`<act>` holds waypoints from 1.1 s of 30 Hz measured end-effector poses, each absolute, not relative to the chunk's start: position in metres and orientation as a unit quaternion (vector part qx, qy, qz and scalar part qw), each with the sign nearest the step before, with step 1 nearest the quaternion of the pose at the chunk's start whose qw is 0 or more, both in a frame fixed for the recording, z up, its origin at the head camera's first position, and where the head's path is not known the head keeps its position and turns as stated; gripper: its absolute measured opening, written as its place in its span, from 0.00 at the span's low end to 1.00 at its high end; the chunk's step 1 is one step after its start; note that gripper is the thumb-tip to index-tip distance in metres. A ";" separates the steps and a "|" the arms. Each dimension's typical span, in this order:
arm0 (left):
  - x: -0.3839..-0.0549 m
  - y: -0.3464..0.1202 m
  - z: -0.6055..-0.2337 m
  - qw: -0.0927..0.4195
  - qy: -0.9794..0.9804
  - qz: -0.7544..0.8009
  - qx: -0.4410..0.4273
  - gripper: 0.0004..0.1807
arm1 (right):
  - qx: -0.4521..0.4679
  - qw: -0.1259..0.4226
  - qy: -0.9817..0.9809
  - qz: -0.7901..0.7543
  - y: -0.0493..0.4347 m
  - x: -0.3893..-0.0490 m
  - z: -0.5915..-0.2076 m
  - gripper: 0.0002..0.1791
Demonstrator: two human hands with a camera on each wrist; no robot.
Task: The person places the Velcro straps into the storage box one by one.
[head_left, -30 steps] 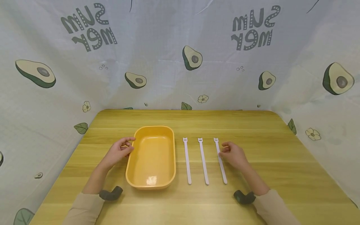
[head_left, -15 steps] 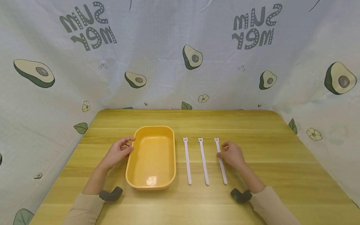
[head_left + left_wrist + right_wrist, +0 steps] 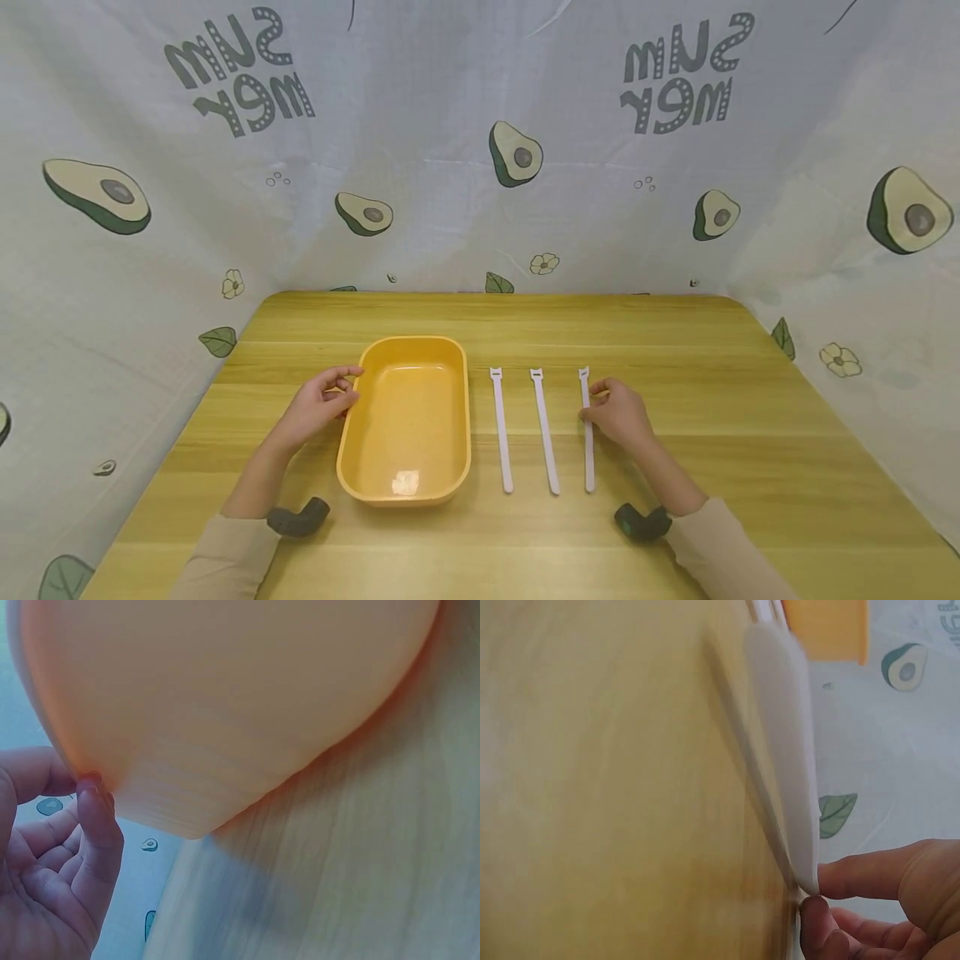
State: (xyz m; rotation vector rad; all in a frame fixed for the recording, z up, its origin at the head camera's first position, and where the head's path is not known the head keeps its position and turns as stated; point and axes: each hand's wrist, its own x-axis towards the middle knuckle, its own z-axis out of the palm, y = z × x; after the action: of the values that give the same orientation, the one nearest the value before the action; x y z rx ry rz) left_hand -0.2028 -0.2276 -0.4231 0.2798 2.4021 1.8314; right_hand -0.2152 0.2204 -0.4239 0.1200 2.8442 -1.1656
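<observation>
On the left of the head view, my left hand (image 3: 318, 402) pinches the left rim of a yellow plastic tray (image 3: 405, 417). Its thumb and forefinger meet at that rim in the left wrist view. Across the table, my right hand (image 3: 619, 412) pinches a white hook-and-loop cable tie (image 3: 588, 458) by its side, below the slotted head. In the right wrist view the tie's tail (image 3: 787, 712) slopes up off the wood and casts a shadow. Two matching ties, a left one (image 3: 502, 437) and a middle one (image 3: 546, 437), lie flat side by side, right of the tray.
A wood-grain table (image 3: 480, 550) carries everything. Behind it and at both sides hangs a pale curtain (image 3: 435, 108) printed with avocados. A black curved piece sits at each cuff, one on the left (image 3: 300, 517) and one on the right (image 3: 642, 522).
My right hand has moved slightly left and taken hold of the right-hand cable tie, which now stands straighter, its tail shifted left. The left hand and tray have stayed put.
</observation>
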 end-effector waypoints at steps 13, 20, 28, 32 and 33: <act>-0.204 -0.227 -0.423 0.054 0.787 0.608 0.090 0.23 | 0.062 0.049 0.860 -0.505 0.230 -0.218 -0.416 0.20; -0.203 -0.227 -0.422 0.050 0.788 0.607 0.096 0.23 | 0.078 0.082 0.805 -0.583 0.217 -0.218 -0.399 0.24; -0.202 -0.228 -0.424 0.053 0.789 0.604 0.096 0.23 | 0.064 0.107 0.756 -0.642 0.195 -0.218 -0.389 0.24; -0.203 -0.229 -0.425 0.054 0.789 0.604 0.096 0.23 | 0.054 0.114 0.740 -0.661 0.183 -0.219 -0.388 0.22; -0.204 -0.229 -0.425 0.054 0.789 0.604 0.096 0.23 | 0.050 0.114 0.739 -0.662 0.181 -0.219 -0.389 0.22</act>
State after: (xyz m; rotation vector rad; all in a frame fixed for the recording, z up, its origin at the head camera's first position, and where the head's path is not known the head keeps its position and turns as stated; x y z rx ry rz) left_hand -0.2036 -0.2286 -0.4251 0.2925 2.3974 1.8350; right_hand -0.2192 0.1808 -0.3886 0.1467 2.1659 -1.9415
